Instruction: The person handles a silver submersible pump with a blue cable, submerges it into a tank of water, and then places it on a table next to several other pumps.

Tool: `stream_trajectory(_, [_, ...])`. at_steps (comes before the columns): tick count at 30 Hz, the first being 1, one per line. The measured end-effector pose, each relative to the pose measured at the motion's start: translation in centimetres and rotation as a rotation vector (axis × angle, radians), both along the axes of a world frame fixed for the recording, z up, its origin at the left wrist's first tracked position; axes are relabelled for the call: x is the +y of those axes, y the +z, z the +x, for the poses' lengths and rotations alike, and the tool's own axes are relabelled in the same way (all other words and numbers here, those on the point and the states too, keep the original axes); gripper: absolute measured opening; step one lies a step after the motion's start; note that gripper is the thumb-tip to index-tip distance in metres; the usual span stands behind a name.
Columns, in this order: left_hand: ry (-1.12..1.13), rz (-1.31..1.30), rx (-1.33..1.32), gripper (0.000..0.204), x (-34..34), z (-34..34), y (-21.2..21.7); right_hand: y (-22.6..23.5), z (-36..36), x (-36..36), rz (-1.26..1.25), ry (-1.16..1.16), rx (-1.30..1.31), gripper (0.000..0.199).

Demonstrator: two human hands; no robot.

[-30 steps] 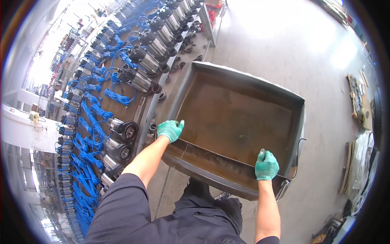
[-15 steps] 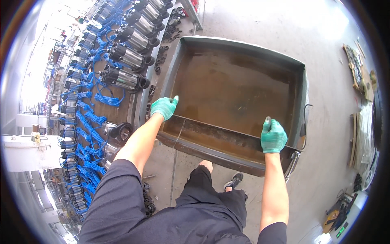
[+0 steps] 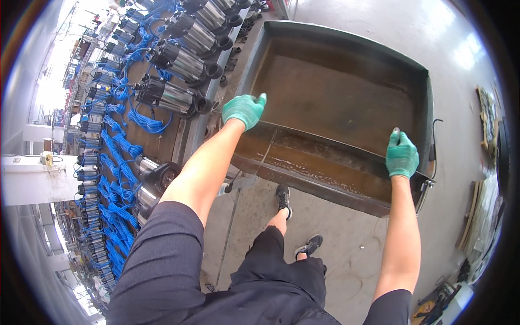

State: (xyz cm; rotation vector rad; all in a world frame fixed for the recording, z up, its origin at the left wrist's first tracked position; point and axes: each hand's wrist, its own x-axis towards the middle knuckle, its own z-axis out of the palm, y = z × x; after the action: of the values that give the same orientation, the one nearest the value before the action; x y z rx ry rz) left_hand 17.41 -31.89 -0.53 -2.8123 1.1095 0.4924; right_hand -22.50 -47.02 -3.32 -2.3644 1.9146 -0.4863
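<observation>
Tub [image 3: 325, 190], metal, rect., w/ brown liquid [image 3: 336, 105] in it, sits approx. 1 o'clock from the worker. Hands, both green-gloved, are well apart. R hand [image 3: 402, 155], at 1–2 o'clock, is closed round the cross-bar [image 3: 330, 147] nr its R end; L hand [image 3: 242, 112], approx. 12 o'clock, is clenched at the tub's L side, can't tell if on bar or rim. From where I stand I also see stainless pumps [image 3: 169, 97] lined up at 11 o'clock, blue cable coils [image 3: 147, 123] beside 'em.
</observation>
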Motion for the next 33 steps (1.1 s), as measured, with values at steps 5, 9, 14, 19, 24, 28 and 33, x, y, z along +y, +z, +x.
stream_trajectory(5, [0.006, -0.023, 0.009, 0.062, -3.9, 1.7, -0.7, -0.3, 1.8, -5.3, 0.062, -0.012, 0.038, 0.05])
stream_trajectory(9, [0.009, -0.027, 0.003, 0.061, -7.6, 3.4, -0.9, -1.3, 3.3, -9.4, 0.05, -0.015, 0.035, 0.052])
stream_trajectory(14, [-0.008, -0.006, 0.011, 0.063, -13.1, 5.3, 0.0, -1.5, 5.3, -15.8, 0.059, -0.031, 0.059, 0.056])
stream_trajectory(19, [-0.013, 0.001, 0.022, 0.063, -18.0, 7.7, -0.4, -2.1, 7.2, -20.9, 0.046, -0.042, 0.045, 0.057])
stream_trajectory(24, [-0.011, 0.02, 0.04, 0.064, -21.3, 8.9, -0.4, -2.3, 8.6, -25.4, 0.06, -0.054, 0.057, 0.06])
stream_trajectory(28, [-0.003, 0.053, 0.055, 0.064, -23.6, 9.8, -0.2, -2.1, 9.5, -27.9, 0.123, -0.062, 0.084, 0.061])
stream_trajectory(33, [-0.024, 0.032, 0.081, 0.062, -25.7, 10.8, 0.1, -2.0, 10.1, -30.1, 0.14, -0.062, 0.096, 0.061])
